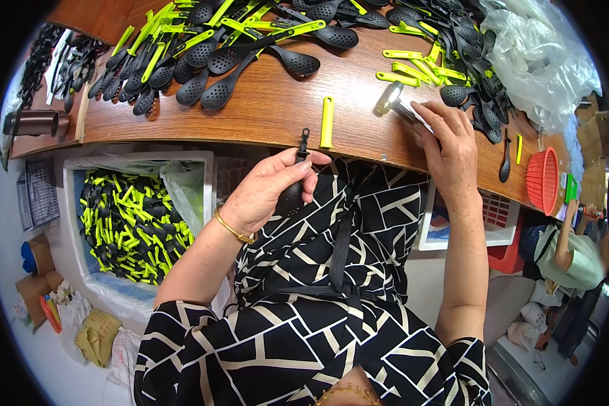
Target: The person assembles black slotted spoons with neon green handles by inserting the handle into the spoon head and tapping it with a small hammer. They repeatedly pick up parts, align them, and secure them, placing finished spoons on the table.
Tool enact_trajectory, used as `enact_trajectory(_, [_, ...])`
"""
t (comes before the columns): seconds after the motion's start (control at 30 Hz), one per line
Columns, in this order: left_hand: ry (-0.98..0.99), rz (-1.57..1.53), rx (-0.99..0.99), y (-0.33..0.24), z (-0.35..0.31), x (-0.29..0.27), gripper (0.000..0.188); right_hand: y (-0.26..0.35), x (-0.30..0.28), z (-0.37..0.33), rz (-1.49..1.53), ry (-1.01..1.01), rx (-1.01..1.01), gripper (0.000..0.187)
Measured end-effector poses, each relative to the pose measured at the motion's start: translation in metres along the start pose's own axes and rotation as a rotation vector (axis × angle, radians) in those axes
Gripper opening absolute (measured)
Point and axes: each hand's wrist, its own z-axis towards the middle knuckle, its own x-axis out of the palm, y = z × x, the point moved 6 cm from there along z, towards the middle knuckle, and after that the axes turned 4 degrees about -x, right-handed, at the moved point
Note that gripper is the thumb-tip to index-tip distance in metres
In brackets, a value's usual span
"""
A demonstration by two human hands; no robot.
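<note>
Left hand (267,193), centre of frame, just below the counter (271,115) edge: fingers (303,177) clenched around a black slotted spoon (292,196). Spoon head sits inside the palm, mostly hidden; bare tang end with hanging loop sticks up out of the fist toward the counter edge. Long axis near vertical in frame, tilted slightly right at the top.

Right hand (450,152), right of centre, resting on the counter: fingers curled over a small metal tool with a round silver head (389,98). Head projects up-left from the fingertips; the rest of the tool is covered by the hand, so the exact grip cannot be told.

Key relation: one loose yellow-green handle sleeve (327,122) lies on the counter between the two hands, long axis near vertical, lower end at the counter edge. It sits just right of and above the spoon's tang tip, close but apart. Left hand is nearer to it than the right hand.

Surroundings: heap of finished black-and-green spoons (203,54) across upper left; more loose sleeves (413,68) upper right; bin of spoons (132,227) lower left.
</note>
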Motion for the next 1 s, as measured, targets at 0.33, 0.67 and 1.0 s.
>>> enact_trajectory(0.33, [-0.092, 0.159, 0.065, -0.007, -0.01, -0.008, 0.04, 0.077, 0.053, 0.065, 0.127, 0.26, -0.515, 0.024])
enact_trajectory(0.67, [-0.242, 0.138, 0.227, -0.048, -0.04, -0.036, 0.021, 0.073, 0.059, 0.064, 0.248, 0.295, -0.438, 0.021])
enact_trajectory(1.0, [-1.012, 0.419, 0.664, -0.175, -0.146, -0.218, 0.02, 0.079, 0.072, 0.096, 0.291, 0.039, -0.324, 0.017])
